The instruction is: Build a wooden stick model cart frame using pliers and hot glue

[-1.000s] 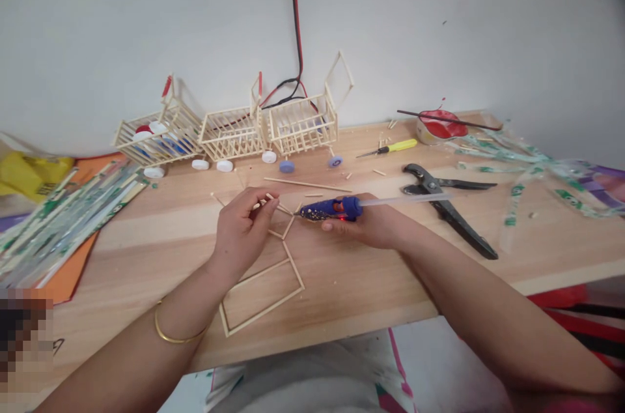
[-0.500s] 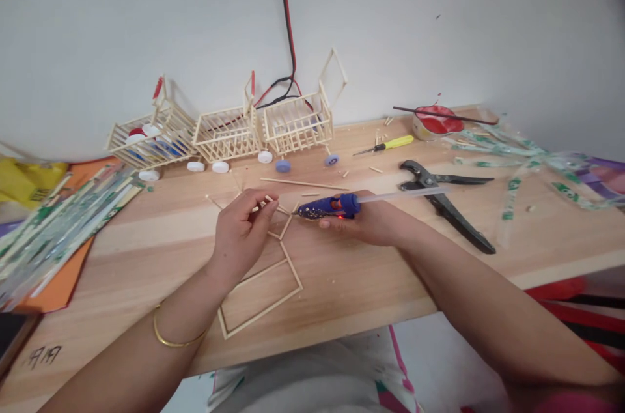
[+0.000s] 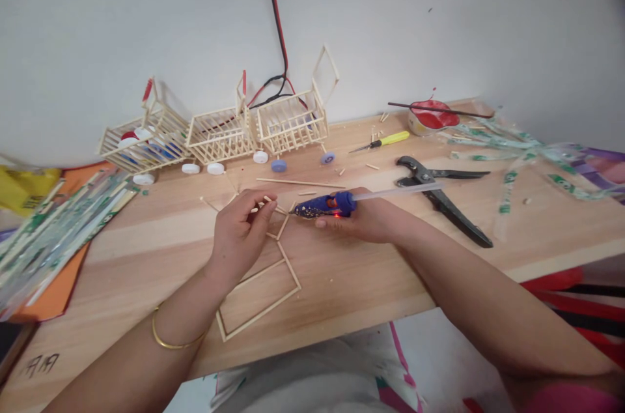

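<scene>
My right hand (image 3: 364, 217) is wrapped round a blue hot glue gun (image 3: 325, 206), with a long clear glue stick (image 3: 395, 191) poking out of its back and a small red light glowing. The gun's nozzle touches or nearly touches a corner of a small frame of thin wooden sticks (image 3: 285, 225). Between thumb and fingers, my left hand (image 3: 244, 224) pinches a thin wooden stick (image 3: 277, 206) beside the nozzle; the hand hides part of the frame. Below lies a larger rectangular stick frame (image 3: 263, 312), flat on the wooden table (image 3: 361, 296).
Along the wall stand three small stick carts (image 3: 209, 136) with bottle-cap wheels. To the right lie black-handled pliers (image 3: 439, 198), a yellow-handled screwdriver (image 3: 390, 139) and a bowl of red paint (image 3: 432, 117) with a brush across it. Packaged sticks (image 3: 58, 237) lie at left.
The whole view has shifted slightly as the head moved. Both hands, the glue gun and the stick frames keep nearly the same places relative to each other.
</scene>
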The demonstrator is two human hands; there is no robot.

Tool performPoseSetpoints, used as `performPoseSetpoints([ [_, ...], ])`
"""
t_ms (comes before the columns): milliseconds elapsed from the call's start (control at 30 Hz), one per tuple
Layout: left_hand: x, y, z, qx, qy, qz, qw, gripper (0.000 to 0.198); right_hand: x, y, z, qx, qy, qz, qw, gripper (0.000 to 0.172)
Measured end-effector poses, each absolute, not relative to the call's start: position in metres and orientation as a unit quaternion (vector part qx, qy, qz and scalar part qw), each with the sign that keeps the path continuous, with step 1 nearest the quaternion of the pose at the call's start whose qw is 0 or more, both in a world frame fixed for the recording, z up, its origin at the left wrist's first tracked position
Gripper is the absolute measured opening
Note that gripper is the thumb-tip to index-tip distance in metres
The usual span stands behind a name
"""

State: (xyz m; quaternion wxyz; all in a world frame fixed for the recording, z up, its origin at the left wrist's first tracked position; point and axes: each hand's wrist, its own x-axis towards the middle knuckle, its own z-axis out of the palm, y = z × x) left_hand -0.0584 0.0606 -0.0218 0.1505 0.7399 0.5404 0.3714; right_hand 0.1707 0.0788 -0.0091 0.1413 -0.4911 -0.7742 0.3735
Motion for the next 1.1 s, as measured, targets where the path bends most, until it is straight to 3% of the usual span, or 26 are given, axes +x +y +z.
performPoseSetpoints([
  [1100, -0.0552, 0.0639, -0.0224, 0.776, 0.513, 0.345, 0.126, 0.014, 0.1782, 0.0838, -0.014, -0.505, -0.719, 0.447, 0.167, 0.048],
])
